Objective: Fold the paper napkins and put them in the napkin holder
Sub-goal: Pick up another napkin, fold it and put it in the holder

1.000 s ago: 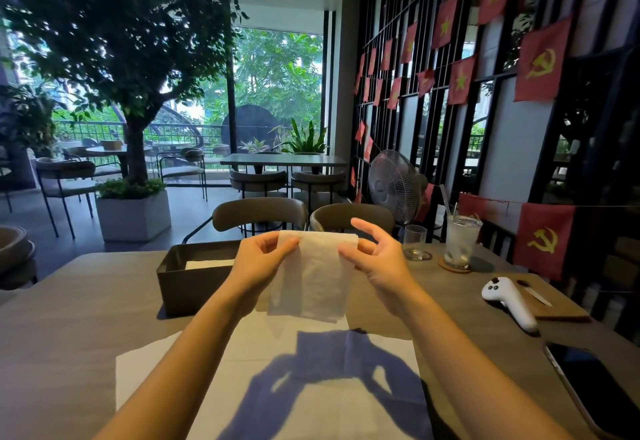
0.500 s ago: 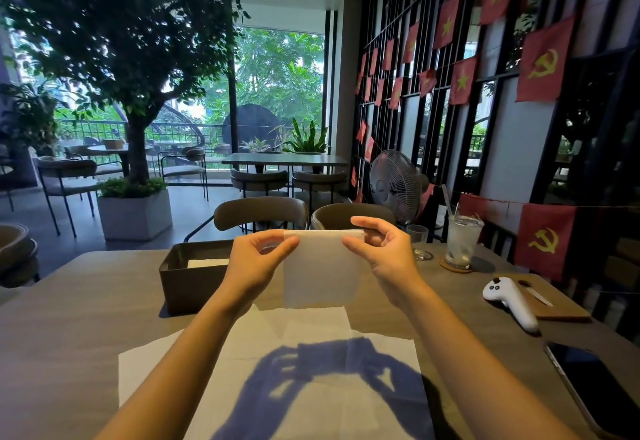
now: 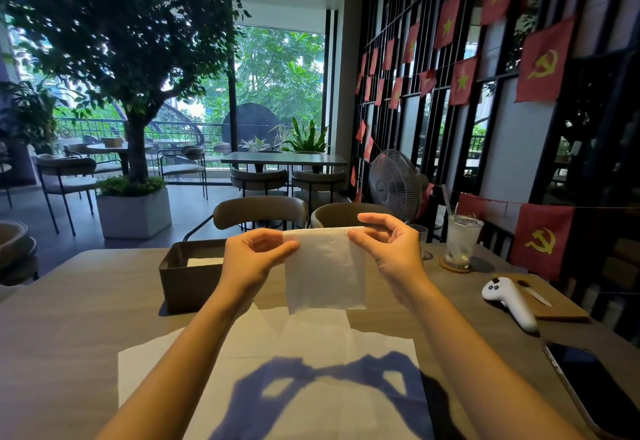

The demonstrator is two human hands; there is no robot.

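napkins first: a brown box-shaped napkin holder (image 3: 188, 275) stands toward the far edge of the table (image 3: 69, 318), left of centre, with a white folded napkin (image 3: 205, 261) lying inside it. just right of the holder, the left hand (image 3: 254, 259) is raised above the table, its grip narrow, thumb and fingers pinching the upper left corner of a held napkin (image 3: 323, 268). this napkin hangs flat and upright in the air (its top edge looks like a fold line), clear of the table. the right hand (image 3: 391, 254) pinches the upper right corner in the same narrow grip. below both forearms, unfolded white napkins (image 3: 270, 353) lie spread at the near edge of the table, the hands' shadows falling on them. further right, near the far right corner, a glass with ice (image 3: 462, 244) stands on a coaster. a white controller (image 3: 509, 301) lies beside a wooden board (image 3: 554, 304), and a dark phone (image 3: 595, 387) rests at the near right edge.
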